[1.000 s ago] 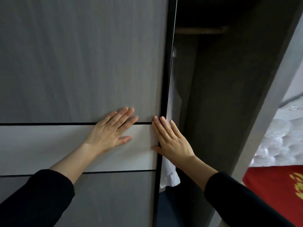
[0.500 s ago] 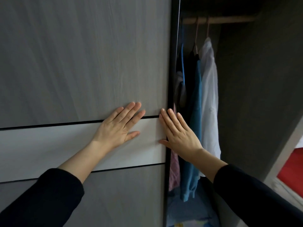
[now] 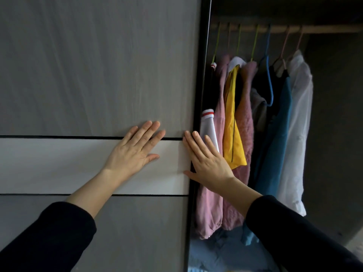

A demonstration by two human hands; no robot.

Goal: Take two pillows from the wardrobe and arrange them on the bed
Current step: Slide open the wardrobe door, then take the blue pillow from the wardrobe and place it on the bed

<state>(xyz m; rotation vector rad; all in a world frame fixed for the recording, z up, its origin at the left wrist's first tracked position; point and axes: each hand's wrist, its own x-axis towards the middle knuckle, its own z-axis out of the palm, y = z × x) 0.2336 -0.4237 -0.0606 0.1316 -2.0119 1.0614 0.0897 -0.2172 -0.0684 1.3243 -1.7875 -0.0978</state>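
Observation:
The grey sliding wardrobe door (image 3: 98, 75) with a white band fills the left of the head view. My left hand (image 3: 135, 150) lies flat on that band, fingers apart. My right hand (image 3: 206, 161) presses flat against the door's dark right edge, fingers straight. The wardrobe stands open to the right of the door. At its bottom lies pale blue fabric (image 3: 225, 252); whether it is a pillow I cannot tell.
Several garments hang on coloured hangers from a wooden rail (image 3: 314, 29): pink tops (image 3: 245, 122), a yellow piece (image 3: 232, 122), a teal garment (image 3: 279, 138), a white shirt (image 3: 298, 124). The dark wardrobe side wall (image 3: 337, 134) stands at the right.
The door has slid left under both hands, widening the opening. More hanging clothes show now. The red bed at the right edge has left the view.

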